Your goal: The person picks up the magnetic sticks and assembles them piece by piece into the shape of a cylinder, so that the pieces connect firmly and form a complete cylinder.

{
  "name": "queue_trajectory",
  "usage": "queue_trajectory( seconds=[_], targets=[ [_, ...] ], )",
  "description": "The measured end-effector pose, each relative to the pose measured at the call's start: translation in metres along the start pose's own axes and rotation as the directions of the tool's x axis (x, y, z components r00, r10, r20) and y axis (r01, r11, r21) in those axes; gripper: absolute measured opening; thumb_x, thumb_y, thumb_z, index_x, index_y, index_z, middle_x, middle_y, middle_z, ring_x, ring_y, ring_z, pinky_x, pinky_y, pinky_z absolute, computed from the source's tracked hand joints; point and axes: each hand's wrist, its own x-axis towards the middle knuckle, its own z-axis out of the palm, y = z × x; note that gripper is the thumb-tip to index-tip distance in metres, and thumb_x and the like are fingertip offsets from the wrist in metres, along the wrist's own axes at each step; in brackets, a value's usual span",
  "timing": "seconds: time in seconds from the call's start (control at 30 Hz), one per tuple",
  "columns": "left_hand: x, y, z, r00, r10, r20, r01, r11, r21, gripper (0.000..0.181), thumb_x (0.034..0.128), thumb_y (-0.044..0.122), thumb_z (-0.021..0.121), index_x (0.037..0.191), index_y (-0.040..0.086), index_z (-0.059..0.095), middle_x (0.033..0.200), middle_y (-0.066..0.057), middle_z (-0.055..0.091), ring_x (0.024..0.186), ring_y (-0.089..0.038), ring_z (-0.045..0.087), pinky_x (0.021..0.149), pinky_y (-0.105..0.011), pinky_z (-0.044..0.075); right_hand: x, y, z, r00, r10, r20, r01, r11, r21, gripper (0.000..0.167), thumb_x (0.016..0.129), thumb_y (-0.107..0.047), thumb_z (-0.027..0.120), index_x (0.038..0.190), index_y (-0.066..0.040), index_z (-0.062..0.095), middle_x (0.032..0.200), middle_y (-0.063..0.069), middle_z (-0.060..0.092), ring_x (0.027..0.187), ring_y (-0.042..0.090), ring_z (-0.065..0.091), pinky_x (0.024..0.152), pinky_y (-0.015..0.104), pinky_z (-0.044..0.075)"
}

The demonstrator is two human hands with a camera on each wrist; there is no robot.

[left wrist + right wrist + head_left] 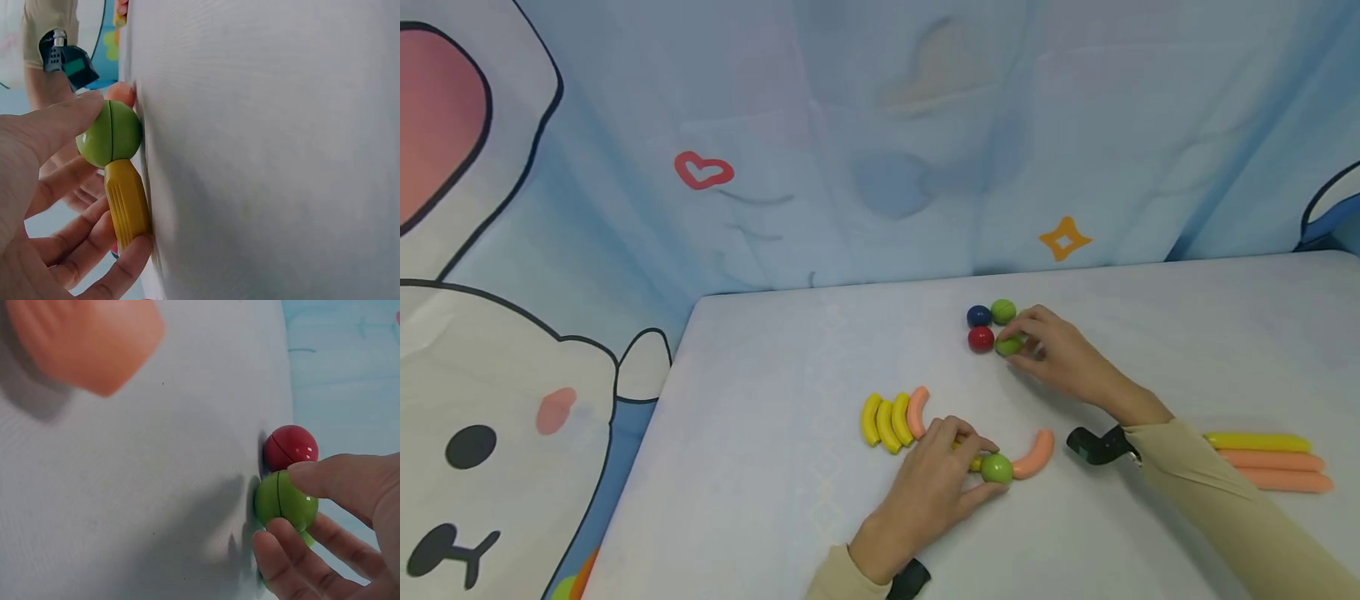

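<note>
Left hand is pinching one green ball, likely steadying it; right hand, nearer table's far edge, pinching second green ball.

The head view looks down and far from above the near side, taking in the white table and blue curtain. Both wrist views stand close, rolled sideways, facing the left hand and right hand respectively. Head and right-wrist views share the red ball.
</note>
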Motion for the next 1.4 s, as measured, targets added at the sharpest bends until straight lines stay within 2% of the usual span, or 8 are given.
queue_trajectory(
  seconds=[0.23,0.33,0.57,0.67,0.8,0.97,1.2,1.4],
  targets=[
    [0.000,0.002,0.001,0.999,-0.020,0.032,0.020,1.000,0.008,0.036,0.0919,0.045,0.081,0.120,0.022,0.075,0.115,0.002,0.058,0.103,-0.011,0.054,0.090,-0.016,0.045,-0.003,0.001,0.000,0.996,0.071,0.047,-0.072,0.997,0.023,0.029,0.086,0.005,0.082,0.112,-0.002,0.071,0.112,0.015,0.062,0.081,0.019,0.062,0.073,0.027,0.055],
    [0.000,0.002,0.000,0.999,-0.021,0.036,0.020,1.000,0.012,0.035,0.0922,0.044,0.081,0.119,0.022,0.075,0.116,0.002,0.057,0.104,-0.011,0.053,0.089,-0.016,0.045,-0.006,0.000,0.000,0.995,0.077,0.067,-0.079,0.997,0.019,0.030,0.084,0.004,0.084,0.112,-0.003,0.072,0.106,0.010,0.063,0.080,0.017,0.061,0.070,0.025,0.054],
    [0.001,0.002,-0.001,0.996,0.013,0.084,-0.009,0.999,-0.040,0.031,0.0920,0.032,0.082,0.117,0.019,0.071,0.128,-0.001,0.056,0.112,-0.012,0.055,0.097,-0.017,0.046,-0.012,-0.010,0.007,0.988,-0.022,0.153,0.012,0.998,0.065,0.034,0.080,0.001,0.088,0.109,-0.005,0.072,0.099,0.000,0.065,0.073,0.009,0.057,0.065,0.024,0.054],
    [0.001,0.002,-0.001,0.993,0.019,0.115,-0.012,0.998,-0.067,0.032,0.0919,0.030,0.082,0.118,0.017,0.069,0.133,-0.001,0.055,0.115,-0.012,0.055,0.100,-0.016,0.045,-0.013,-0.015,0.010,0.978,-0.052,0.204,0.033,0.995,0.094,0.033,0.081,-0.002,0.089,0.109,-0.006,0.072,0.097,-0.003,0.064,0.072,0.007,0.056,0.066,0.023,0.054],
    [0.001,0.002,-0.001,0.992,0.031,0.123,-0.021,0.997,-0.077,0.033,0.0916,0.027,0.082,0.119,0.017,0.068,0.136,-0.002,0.055,0.118,-0.012,0.056,0.102,-0.015,0.044,-0.012,-0.021,0.013,0.967,-0.066,0.244,0.042,0.994,0.102,0.030,0.082,-0.003,0.087,0.108,-0.006,0.072,0.097,-0.003,0.063,0.073,0.007,0.057,0.067,0.023,0.055],
    [0.001,0.002,-0.002,0.992,0.048,0.118,-0.038,0.995,-0.087,0.033,0.0912,0.025,0.081,0.120,0.016,0.068,0.138,-0.003,0.055,0.120,-0.012,0.058,0.104,-0.014,0.043,-0.013,-0.025,0.016,0.969,-0.058,0.239,0.043,0.997,0.067,0.029,0.082,-0.003,0.086,0.107,-0.007,0.072,0.097,-0.002,0.061,0.075,0.009,0.056,0.067,0.024,0.055],
    [0.001,0.001,-0.003,0.990,0.044,0.137,-0.030,0.995,-0.099,0.033,0.0925,0.025,0.081,0.121,0.015,0.067,0.137,-0.002,0.054,0.116,-0.011,0.056,0.101,-0.012,0.043,-0.014,-0.026,0.019,0.971,-0.097,0.217,0.091,0.995,0.036,0.032,0.080,0.002,0.087,0.105,-0.008,0.071,0.100,-0.001,0.061,0.077,0.009,0.057,0.069,0.024,0.056],
    [0.001,0.001,-0.003,0.990,0.057,0.130,-0.045,0.995,-0.088,0.034,0.0924,0.025,0.081,0.122,0.015,0.067,0.136,-0.002,0.054,0.116,-0.011,0.055,0.100,-0.011,0.043,-0.014,-0.029,0.020,0.969,-0.079,0.233,0.075,0.997,0.026,0.031,0.080,-0.001,0.087,0.107,-0.008,0.073,0.100,-0.001,0.061,0.076,0.009,0.056,0.069,0.024,0.055]
  ],
)
